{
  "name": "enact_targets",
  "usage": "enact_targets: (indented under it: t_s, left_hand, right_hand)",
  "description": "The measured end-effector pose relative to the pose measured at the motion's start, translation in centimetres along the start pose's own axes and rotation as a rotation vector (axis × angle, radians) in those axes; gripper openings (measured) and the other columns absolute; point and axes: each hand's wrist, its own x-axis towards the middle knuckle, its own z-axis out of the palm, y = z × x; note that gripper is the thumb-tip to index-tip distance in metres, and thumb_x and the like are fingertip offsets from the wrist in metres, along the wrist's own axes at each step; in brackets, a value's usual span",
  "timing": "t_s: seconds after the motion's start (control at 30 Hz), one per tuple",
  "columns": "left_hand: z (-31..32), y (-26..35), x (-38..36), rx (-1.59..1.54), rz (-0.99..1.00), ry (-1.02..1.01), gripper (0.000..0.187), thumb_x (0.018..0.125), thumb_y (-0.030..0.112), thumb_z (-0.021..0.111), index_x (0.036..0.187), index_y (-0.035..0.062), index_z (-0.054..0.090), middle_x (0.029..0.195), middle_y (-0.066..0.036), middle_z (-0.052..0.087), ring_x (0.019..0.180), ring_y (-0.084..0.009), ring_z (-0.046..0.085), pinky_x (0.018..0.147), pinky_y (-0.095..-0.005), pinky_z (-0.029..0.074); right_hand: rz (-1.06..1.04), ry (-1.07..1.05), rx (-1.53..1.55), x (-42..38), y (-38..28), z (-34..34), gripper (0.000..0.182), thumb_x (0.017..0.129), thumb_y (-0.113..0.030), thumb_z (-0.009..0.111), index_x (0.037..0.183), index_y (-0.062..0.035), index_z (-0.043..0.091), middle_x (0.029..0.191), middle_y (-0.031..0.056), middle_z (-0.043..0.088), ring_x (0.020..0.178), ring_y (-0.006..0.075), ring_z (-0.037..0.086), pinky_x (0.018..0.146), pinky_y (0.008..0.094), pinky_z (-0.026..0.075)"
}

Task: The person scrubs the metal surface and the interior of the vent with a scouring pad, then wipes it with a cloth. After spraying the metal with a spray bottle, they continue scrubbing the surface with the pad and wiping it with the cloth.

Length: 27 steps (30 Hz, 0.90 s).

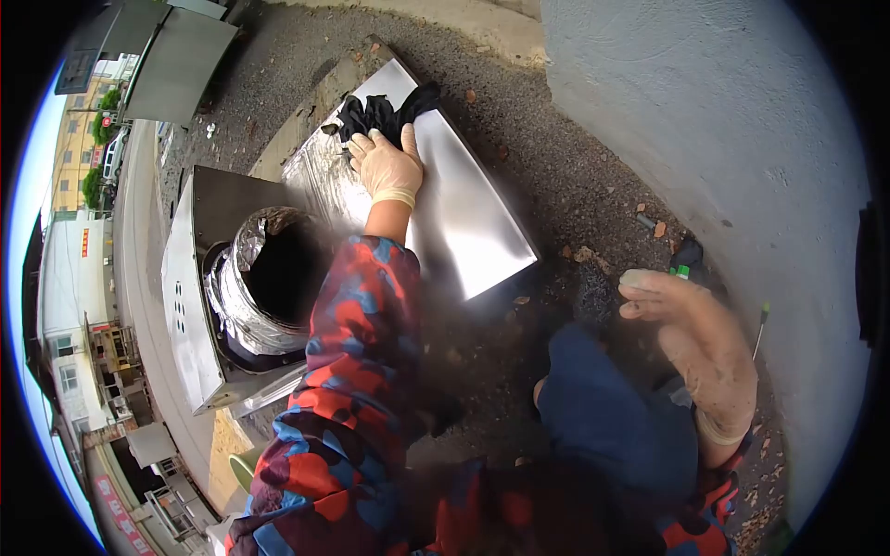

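From the box (192,287) juts ducting (241,306); left hand (386,172) spread on cloth (375,114), right hand (712,357) empty.

Single view from my head, facing forward and down, near my cream-gloved left hand (385,171); the grey paved street (141,218) appears tilted sideways.

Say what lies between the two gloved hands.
The head view shows part of the metal panel, then gravelly ground, between the left hand and the right hand.
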Motion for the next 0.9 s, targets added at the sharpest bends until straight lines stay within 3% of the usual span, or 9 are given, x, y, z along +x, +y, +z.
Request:
enact_targets:
  t_s: [0.03, 0.13, 0.23, 0.3, 0.4, 0.57, 0.7, 0.83, 0.9]
  left_hand:
    - [0.4, 0.2, -0.3, -0.098, 0.025, 0.104, 0.088, 0.09, 0.063, 0.04, 0.145, -0.0045, 0.025, 0.147, -0.035, 0.02, 0.139, -0.0463, 0.018, 0.114, -0.0501, 0.017]
    - [1.6, 0.4, 2.6, -0.102, -0.041, 0.017, 0.095, 0.086, 0.068, 0.043, 0.147, -0.0007, 0.019, 0.147, -0.036, 0.021, 0.138, -0.0478, 0.019, 0.113, -0.0503, 0.017]
    - [2.0, 1.3, 5.8, 0.062, -0.158, -0.169, 0.079, 0.09, 0.065, 0.034, 0.15, 0.0161, 0.022, 0.15, -0.03, 0.021, 0.141, -0.044, 0.016, 0.112, -0.0544, 0.014]
    - [2.1, 1.5, 7.3, 0.067, -0.134, -0.217, 0.064, 0.092, 0.06, 0.03, 0.149, 0.0323, 0.023, 0.155, -0.017, 0.017, 0.143, -0.0413, 0.011, 0.111, -0.0602, 0.012]
    - [2.5, 1.2, 9.9, 0.03, -0.076, -0.242, 0.061, 0.093, 0.059, 0.028, 0.149, 0.0361, 0.022, 0.157, -0.014, 0.013, 0.144, -0.0413, 0.008, 0.108, -0.0676, 0.007]
    - [6.1, -0.2, 17.0, -0.018, 0.176, -0.156, 0.059, 0.092, 0.064, 0.03, 0.146, 0.0435, 0.022, 0.156, -0.015, 0.016, 0.141, -0.0462, 0.011, 0.107, -0.0683, 0.014]
    - [11.9, -2.2, 25.9, 0.019, 0.451, -0.079, 0.049, 0.096, 0.055, 0.03, 0.144, 0.0446, 0.028, 0.155, -0.012, 0.02, 0.14, -0.0453, 0.017, 0.109, -0.0613, 0.02]
    - [11.4, -1.5, 24.2, -0.036, 0.489, 0.011, 0.053, 0.097, 0.05, 0.031, 0.146, 0.0303, 0.032, 0.155, -0.01, 0.021, 0.141, -0.0352, 0.022, 0.11, -0.0574, 0.024]
    - [11.7, -1.5, 23.3, -0.006, 0.512, 0.026, 0.056, 0.097, 0.047, 0.031, 0.147, 0.0239, 0.029, 0.153, -0.013, 0.025, 0.14, -0.0328, 0.026, 0.111, -0.0466, 0.028]
  right_hand:
    - [-0.001, -0.009, -0.025, 0.0, 0.1, 0.0, 0.04, 0.087, -0.007, 0.057, 0.124, 0.0058, 0.053, 0.122, 0.0199, 0.059, 0.109, 0.0264, 0.059, 0.097, 0.039, 0.045]
    - [0.054, 0.013, -0.032, 0.0, 0.3, 0.3, 0.041, 0.086, -0.008, 0.057, 0.124, 0.0059, 0.053, 0.121, 0.0199, 0.06, 0.109, 0.0263, 0.06, 0.097, 0.0394, 0.045]
    - [0.102, 0.016, -0.023, 0.5, 0.7, 0.3, 0.042, 0.087, -0.012, 0.058, 0.124, 0.0067, 0.053, 0.121, 0.0206, 0.059, 0.108, 0.0265, 0.06, 0.096, 0.0399, 0.045]
    - [0.141, 0.035, -0.014, 0.8, 0.9, 0.2, 0.043, 0.088, -0.016, 0.059, 0.124, 0.0072, 0.053, 0.12, 0.0212, 0.059, 0.107, 0.0266, 0.06, 0.096, 0.0399, 0.046]
    - [0.189, 0.089, -0.006, 1.4, 1.0, 0.5, 0.048, 0.089, -0.023, 0.06, 0.124, 0.0082, 0.052, 0.119, 0.022, 0.06, 0.106, 0.0269, 0.06, 0.095, 0.0397, 0.046]
    - [0.258, 0.162, -0.047, 2.2, 1.7, 0.9, 0.056, 0.089, -0.034, 0.061, 0.122, 0.0101, 0.052, 0.116, 0.0224, 0.061, 0.102, 0.027, 0.061, 0.093, 0.0389, 0.047]
    - [0.313, 0.193, -0.084, 2.7, 2.2, 1.0, 0.056, 0.088, -0.034, 0.062, 0.122, 0.0103, 0.053, 0.115, 0.0223, 0.061, 0.101, 0.0268, 0.062, 0.092, 0.0389, 0.047]
    - [0.325, 0.208, -0.071, 3.0, 2.2, 1.6, 0.057, 0.088, -0.035, 0.062, 0.122, 0.0104, 0.053, 0.115, 0.0221, 0.061, 0.102, 0.0264, 0.062, 0.091, 0.0389, 0.048]
    - [0.325, 0.209, -0.059, 2.9, 1.9, 1.9, 0.057, 0.088, -0.035, 0.062, 0.122, 0.0105, 0.053, 0.115, 0.0221, 0.062, 0.102, 0.0263, 0.062, 0.092, 0.0389, 0.048]
